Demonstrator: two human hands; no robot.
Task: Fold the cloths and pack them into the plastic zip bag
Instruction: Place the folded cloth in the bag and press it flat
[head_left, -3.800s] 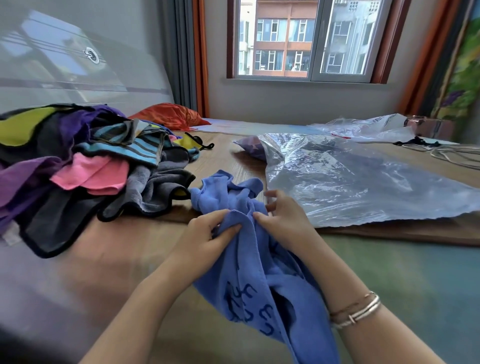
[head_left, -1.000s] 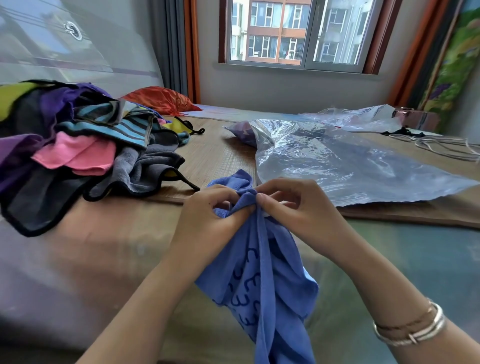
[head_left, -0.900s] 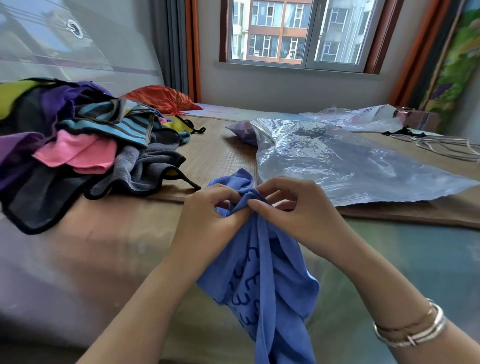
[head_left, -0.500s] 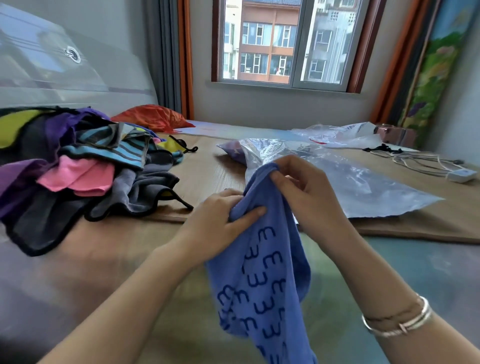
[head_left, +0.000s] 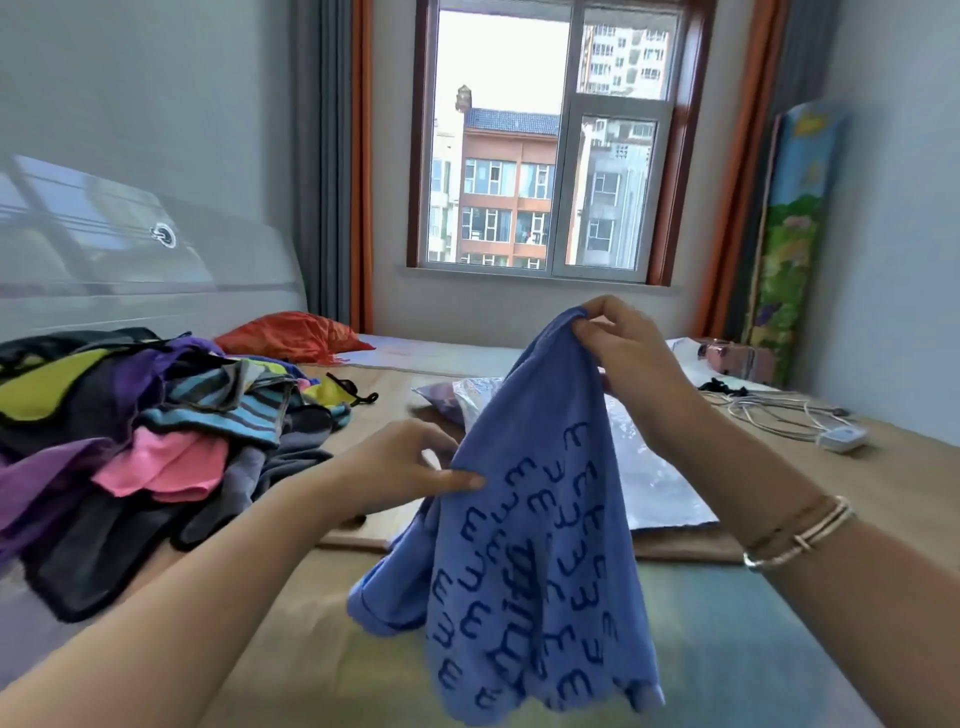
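The right hand (head_left: 631, 364) pinches a corner of the blue cloth (head_left: 524, 545), held hanging and unfolded above the near bed; the left hand (head_left: 400, 467) pinches its left edge. The cloth pile (head_left: 156, 436) at left awaits folding. The zip bag (head_left: 654, 467) lies flat behind the cloth, its contents indiscernible, so the task appears at an early stage.

The soft blue microfibre cloth (head_left: 524, 525) carries rows of dark blue printed marks shaped like the letter E or the numeral 3, turned different ways; they spell no readable word. The glossy white headboard (head_left: 130, 270) bears a small round dark emblem (head_left: 164, 235), too small to read.
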